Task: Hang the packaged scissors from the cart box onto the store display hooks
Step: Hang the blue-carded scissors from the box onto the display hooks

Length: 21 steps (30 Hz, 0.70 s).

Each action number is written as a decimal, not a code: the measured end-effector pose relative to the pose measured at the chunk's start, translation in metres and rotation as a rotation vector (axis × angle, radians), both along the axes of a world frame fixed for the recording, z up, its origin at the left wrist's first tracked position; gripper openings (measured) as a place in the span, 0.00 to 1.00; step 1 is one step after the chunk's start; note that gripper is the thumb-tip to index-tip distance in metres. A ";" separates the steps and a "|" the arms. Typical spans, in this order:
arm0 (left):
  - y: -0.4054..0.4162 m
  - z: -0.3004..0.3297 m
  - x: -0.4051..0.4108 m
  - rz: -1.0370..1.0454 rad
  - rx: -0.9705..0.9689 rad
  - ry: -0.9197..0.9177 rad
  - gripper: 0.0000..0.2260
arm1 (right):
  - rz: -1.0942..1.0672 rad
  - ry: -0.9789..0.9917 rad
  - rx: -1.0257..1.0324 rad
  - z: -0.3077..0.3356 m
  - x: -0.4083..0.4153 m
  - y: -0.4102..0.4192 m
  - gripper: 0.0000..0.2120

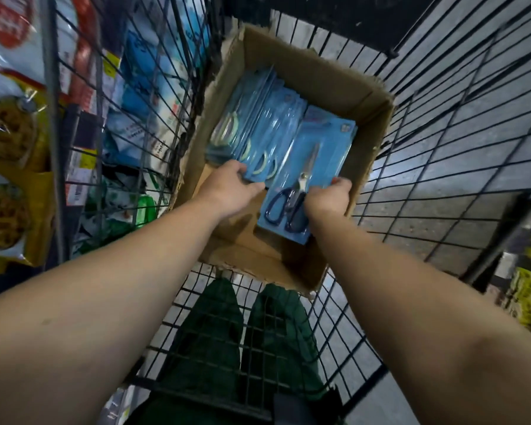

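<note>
Blue scissors pack (301, 176) lies face-up at the right side of the cardboard box (334, 84), w/ right hand (328, 199) fingers curled on its right edge. Left hand (227, 188) grips the leaning stack of packs (258, 130) beside it. Box sits in wire cart (442, 133).
</note>
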<state>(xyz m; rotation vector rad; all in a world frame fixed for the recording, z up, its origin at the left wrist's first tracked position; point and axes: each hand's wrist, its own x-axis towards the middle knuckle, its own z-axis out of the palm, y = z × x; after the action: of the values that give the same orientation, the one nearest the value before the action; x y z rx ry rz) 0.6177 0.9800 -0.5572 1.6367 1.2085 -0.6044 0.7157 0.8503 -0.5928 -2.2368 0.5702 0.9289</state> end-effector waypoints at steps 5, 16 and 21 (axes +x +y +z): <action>-0.005 0.004 0.011 0.285 -0.056 -0.071 0.28 | -0.090 0.138 0.387 0.023 -0.030 -0.002 0.18; 0.006 -0.005 0.000 0.454 0.004 -0.164 0.06 | 0.062 -0.087 0.159 -0.011 -0.013 0.003 0.34; 0.012 -0.014 -0.016 0.549 -0.020 -0.154 0.08 | 0.073 -0.040 -0.015 -0.047 0.003 0.009 0.46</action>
<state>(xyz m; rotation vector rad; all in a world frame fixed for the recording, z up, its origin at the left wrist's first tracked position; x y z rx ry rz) 0.6012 0.9923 -0.5713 1.2286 1.4486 -0.1403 0.7188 0.8590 -0.6398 -2.2982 0.4819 0.9172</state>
